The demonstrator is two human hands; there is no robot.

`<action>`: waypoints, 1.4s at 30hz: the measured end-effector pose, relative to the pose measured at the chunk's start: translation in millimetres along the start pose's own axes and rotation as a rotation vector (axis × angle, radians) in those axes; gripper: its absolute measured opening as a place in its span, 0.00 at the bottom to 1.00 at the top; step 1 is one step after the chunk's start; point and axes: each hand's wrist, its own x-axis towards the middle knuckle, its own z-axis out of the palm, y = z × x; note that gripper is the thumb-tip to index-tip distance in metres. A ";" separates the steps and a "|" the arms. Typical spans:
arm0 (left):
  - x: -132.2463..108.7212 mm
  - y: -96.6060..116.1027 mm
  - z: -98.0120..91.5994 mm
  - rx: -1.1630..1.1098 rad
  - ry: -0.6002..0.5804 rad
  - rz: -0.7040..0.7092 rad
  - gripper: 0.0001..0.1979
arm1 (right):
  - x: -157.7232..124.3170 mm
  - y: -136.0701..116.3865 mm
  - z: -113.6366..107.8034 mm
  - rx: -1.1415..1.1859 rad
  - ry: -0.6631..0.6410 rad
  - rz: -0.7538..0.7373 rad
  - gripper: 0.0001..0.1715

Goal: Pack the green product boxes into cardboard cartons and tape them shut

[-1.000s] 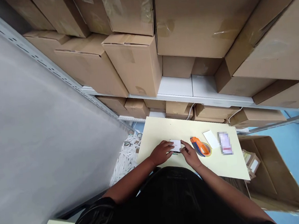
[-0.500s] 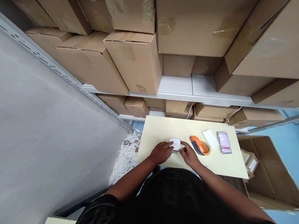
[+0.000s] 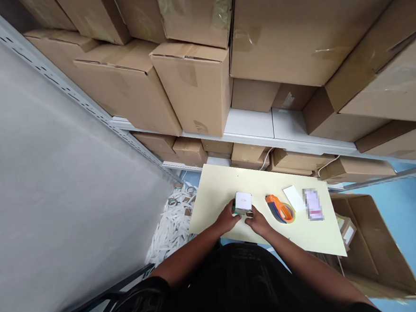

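Note:
A small white box (image 3: 243, 201) with faint reddish print on top sits between my hands over the pale table (image 3: 213, 184); some green shows along its left lower side. My left hand (image 3: 228, 218) grips the box at its left side, thumb toward the front. On the opposite side my right hand (image 3: 258, 221) holds it near the front right corner. Right of my hands lies an orange and blue tape dispenser (image 3: 276, 207) with a roll of tape. Beyond it are a white card or flat box (image 3: 294, 198) and a blurred-out pale purple item (image 3: 313, 204).
Shelves (image 3: 248, 124) stacked with cardboard boxes (image 3: 192, 86) rise behind the table. A large open carton (image 3: 385, 248) stands on the floor at right, with smaller boxes inside. White paper strips (image 3: 166, 225) pile up at left, beside the grey wall (image 3: 71, 184).
My fingers have shifted off the box's top to its lower sides, and more of its front face shows. The camera view has moved slightly.

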 end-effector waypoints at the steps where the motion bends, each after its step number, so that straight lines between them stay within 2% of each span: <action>1: 9.1 2.3 -7.4 0.013 0.028 -0.010 0.39 | 12.3 -8.5 4.0 -0.017 0.001 -0.011 0.39; 6: 62.9 26.2 -67.9 0.131 0.138 -0.081 0.32 | 88.1 -62.1 29.9 -0.078 0.011 -0.031 0.40; 9: 88.4 39.6 -102.2 0.161 0.183 -0.138 0.30 | 125.3 -86.0 44.8 -0.088 0.023 -0.026 0.40; 12: 101.1 43.5 -122.8 0.145 0.197 -0.164 0.29 | 143.9 -96.9 52.5 -0.109 0.047 -0.006 0.42; 15: 103.1 36.5 -131.3 0.127 0.156 -0.160 0.32 | 142.6 -97.5 53.1 -0.124 0.069 0.023 0.41; 18: 97.1 22.8 -132.9 0.141 0.126 -0.179 0.37 | 122.1 -90.4 50.1 -0.133 0.103 0.050 0.38; 21: 81.4 7.8 -131.5 0.190 0.124 -0.267 0.35 | 84.5 -75.6 44.4 -0.134 0.145 0.044 0.34; 24: 55.0 -5.5 -128.2 0.315 0.053 -0.344 0.26 | 38.1 -53.2 31.3 -0.146 0.197 0.004 0.29; 26: 34.1 -12.4 -124.9 0.394 -0.023 -0.355 0.17 | 8.4 -35.0 16.2 -0.208 0.276 -0.057 0.25; 30: -1.1 -21.4 -115.8 0.477 -0.164 -0.343 0.07 | -33.5 3.6 -24.3 -0.462 0.535 -0.046 0.25; 32: -10.9 -23.7 -110.2 0.524 -0.227 -0.321 0.07 | -42.9 21.5 -43.0 -0.603 0.634 -0.004 0.27; 34: -15.1 -24.0 -104.0 0.558 -0.258 -0.297 0.07 | -45.2 36.8 -56.5 -0.728 0.660 0.054 0.29; 38: -13.5 -17.9 -90.2 0.606 -0.288 -0.270 0.07 | -37.1 57.4 -67.1 -0.881 0.583 0.193 0.28; 42: -10.8 -10.5 -75.3 0.627 -0.306 -0.239 0.08 | -28.4 65.5 -66.1 -0.944 0.519 0.233 0.25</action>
